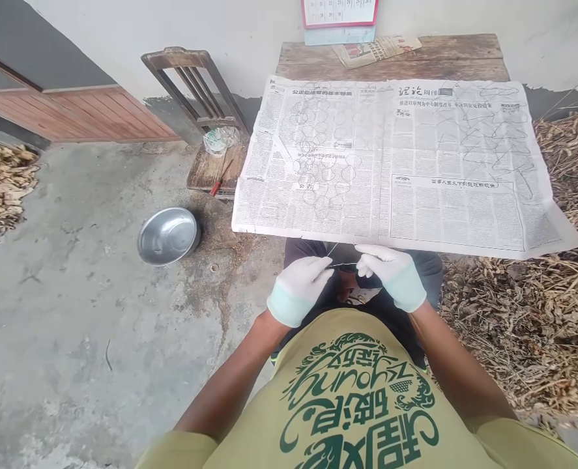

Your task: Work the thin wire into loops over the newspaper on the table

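A thin wire stretches between my two gloved hands, just in front of the table's near edge. My left hand, in a white and pale green glove, pinches one end of it, and a short piece sticks up beside the fingertips. The other end sits in the closed fingers of my right hand. Beyond them, a newspaper covers most of the wooden table. Several looped wires lie on its left half, and several bent, longer wires lie on its right half.
Left of the table stands a wooden chair holding a plastic bag and a red-handled tool. A metal basin rests on the concrete floor. Dry plant stalks lie at the right. A calendar hangs above the table.
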Demonstrator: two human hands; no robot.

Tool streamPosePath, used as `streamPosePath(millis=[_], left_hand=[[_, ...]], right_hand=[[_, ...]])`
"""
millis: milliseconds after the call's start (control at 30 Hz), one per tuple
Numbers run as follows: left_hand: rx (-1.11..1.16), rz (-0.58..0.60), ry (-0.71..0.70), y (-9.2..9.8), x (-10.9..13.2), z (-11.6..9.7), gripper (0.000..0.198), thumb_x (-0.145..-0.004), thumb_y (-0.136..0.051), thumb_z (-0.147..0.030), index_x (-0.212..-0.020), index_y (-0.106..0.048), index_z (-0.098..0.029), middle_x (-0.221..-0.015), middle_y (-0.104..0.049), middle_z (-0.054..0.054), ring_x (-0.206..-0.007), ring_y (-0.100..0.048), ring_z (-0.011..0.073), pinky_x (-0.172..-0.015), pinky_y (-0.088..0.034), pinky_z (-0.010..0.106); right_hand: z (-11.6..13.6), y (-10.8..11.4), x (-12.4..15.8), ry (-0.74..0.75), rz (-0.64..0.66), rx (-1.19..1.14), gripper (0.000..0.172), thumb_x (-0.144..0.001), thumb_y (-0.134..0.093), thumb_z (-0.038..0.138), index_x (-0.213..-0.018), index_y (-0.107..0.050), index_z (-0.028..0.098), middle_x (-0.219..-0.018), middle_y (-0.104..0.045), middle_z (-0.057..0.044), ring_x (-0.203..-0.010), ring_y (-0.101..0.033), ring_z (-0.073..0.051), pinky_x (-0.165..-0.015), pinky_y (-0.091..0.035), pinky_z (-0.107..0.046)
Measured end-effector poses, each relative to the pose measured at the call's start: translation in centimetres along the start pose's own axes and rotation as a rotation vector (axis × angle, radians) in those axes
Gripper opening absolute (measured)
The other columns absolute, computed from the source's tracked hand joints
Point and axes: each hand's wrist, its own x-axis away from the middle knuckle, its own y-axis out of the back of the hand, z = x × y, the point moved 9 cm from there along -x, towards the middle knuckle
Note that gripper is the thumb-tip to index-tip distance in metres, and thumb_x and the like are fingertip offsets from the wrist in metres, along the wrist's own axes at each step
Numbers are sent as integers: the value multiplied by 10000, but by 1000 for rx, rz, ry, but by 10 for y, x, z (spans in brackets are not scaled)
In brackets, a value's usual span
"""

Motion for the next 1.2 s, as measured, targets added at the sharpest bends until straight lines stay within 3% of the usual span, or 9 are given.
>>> streamPosePath(millis=[167,300,600,767,967,1200], left_hand=[[204,-173,287,13,10,17,391,-970,-665,-336,-1355,-706,-284,-1157,-821,12,-1034,-783,197,-1051,-600,359],[400,-129,451,3,7,26,383,-1000,-613,-428,-1316,-723,-244,-1089,-835,28,-963,-800,193,-1029,-602,357],[556,135,512,-36,-7,20,417,-903,-684,-402,-1258,-761,-196,-984,-836,49,-784,-780,177,-866,-632,330],[526,146,492,-42,-10,22,420,-897,-648,-468,-1148,-799,-166,-824,-811,47,-659,-732,164,-759,-631,318],[500,155,414,-41,-18,-5,408,-890,-656,-497,-1103,-816,-187,-834,-817,46,-682,-748,173,-791,-644,327],[472,193,405,-56,-23,-29,420,-890,-653,-500,-1155,-820,-220,-873,-830,32,-777,-776,193,-886,-630,341]], right_hand=[[1,7,3,18,-35,-31,373,-859,-649,323,-1139,-823,149,-787,-782,-49,-670,-695,-162,-712,-612,-334],[4,10,8,19,-49,-48,353,-857,-656,322,-1111,-824,142,-782,-779,-49,-674,-692,-163,-702,-604,-331],[0,14,11,21,-77,-117,334,-848,-646,303,-1080,-834,155,-775,-781,-43,-652,-693,-152,-689,-600,-315],[-10,18,12,-4,-91,-137,337,-847,-632,313,-1060,-842,157,-757,-777,-37,-616,-684,-143,-659,-588,-297],[-2,44,23,91,-168,36,281,-900,-598,267,-1009,-849,202,-764,-778,-12,-674,-714,-144,-732,-588,-285],[7,83,36,131,-312,159,261,-911,-593,223,-954,-850,228,-777,-774,1,-695,-711,-143,-747,-585,-282]])
